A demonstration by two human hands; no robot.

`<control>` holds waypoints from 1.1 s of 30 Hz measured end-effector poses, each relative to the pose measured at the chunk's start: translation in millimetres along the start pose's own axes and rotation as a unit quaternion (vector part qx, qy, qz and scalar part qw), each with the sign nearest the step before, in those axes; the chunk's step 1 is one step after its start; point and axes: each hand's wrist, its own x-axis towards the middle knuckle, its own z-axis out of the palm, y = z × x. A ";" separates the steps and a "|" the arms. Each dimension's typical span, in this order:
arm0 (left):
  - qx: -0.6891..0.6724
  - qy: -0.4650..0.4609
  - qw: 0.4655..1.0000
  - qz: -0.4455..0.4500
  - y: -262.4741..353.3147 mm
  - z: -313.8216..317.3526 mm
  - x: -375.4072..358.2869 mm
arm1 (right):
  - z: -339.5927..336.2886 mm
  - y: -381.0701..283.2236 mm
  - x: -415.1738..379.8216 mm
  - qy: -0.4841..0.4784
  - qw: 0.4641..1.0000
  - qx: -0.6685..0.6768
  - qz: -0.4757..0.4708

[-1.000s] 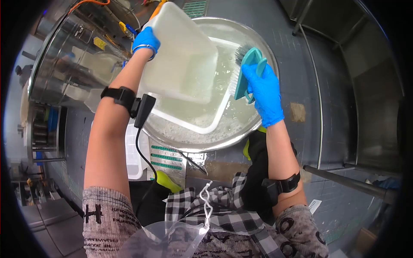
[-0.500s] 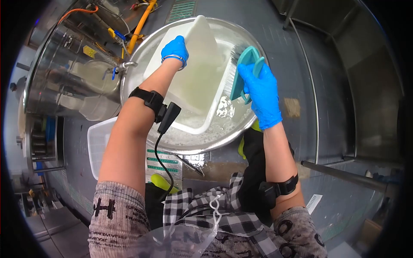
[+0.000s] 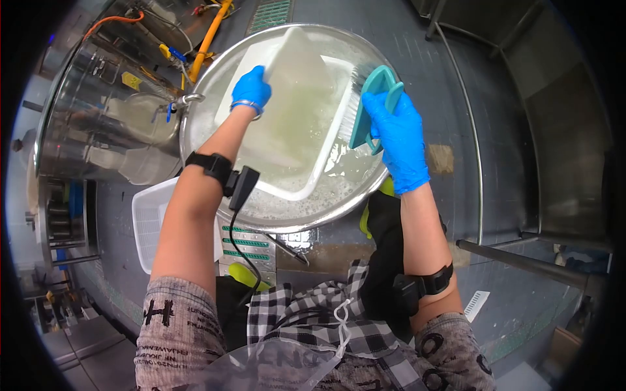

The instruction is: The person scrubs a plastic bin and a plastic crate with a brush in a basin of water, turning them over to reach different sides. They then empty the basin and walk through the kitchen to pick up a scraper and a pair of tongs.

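Note:
A white plastic tub [image 3: 320,171] lies tilted in a round steel basin [image 3: 292,228] of cloudy, sudsy water. My left hand [image 3: 251,90], in a blue glove, is closed on the tub's wall at the far left. In my blue-gloved right hand [image 3: 400,140] is a teal scrub brush [image 3: 373,98], gripped by its handle. Its white bristles face left, right by the tub's right rim. Foam floats around the tub, and part of it sits under the water.
On the left stands a large steel vessel [image 3: 72,124], with a blue-handled valve [image 3: 188,100] beside the basin. A white basket [image 3: 145,218] rests on the floor behind my left forearm. Steel rails [image 3: 471,130] run along the right. A drain grate [image 3: 244,246] lies below the basin.
My left hand has shifted left and slightly down, and the tub's raised corner has moved left with it. The brush in my right hand has moved only slightly.

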 end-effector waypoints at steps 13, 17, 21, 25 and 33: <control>-0.131 0.221 0.962 -0.093 -71.9 11.1 -103.0 | 7.7 -1.2 -1.3 0.002 1.000 0.010 -0.005; -0.128 0.269 0.952 -0.069 -61.4 31.0 -117.0 | 7.5 -0.1 -0.2 -0.013 1.000 -0.016 0.023; -0.174 0.284 0.935 -0.126 -54.1 76.7 -138.6 | 8.7 2.6 1.0 -0.021 0.999 -0.040 0.021; -0.193 0.152 0.960 -0.134 -49.4 106.9 -156.6 | 10.1 3.7 1.8 -0.011 0.999 -0.028 0.021; -0.263 -0.137 0.948 -0.119 -60.4 130.5 -166.2 | 9.1 2.2 2.6 -0.004 1.000 -0.018 0.020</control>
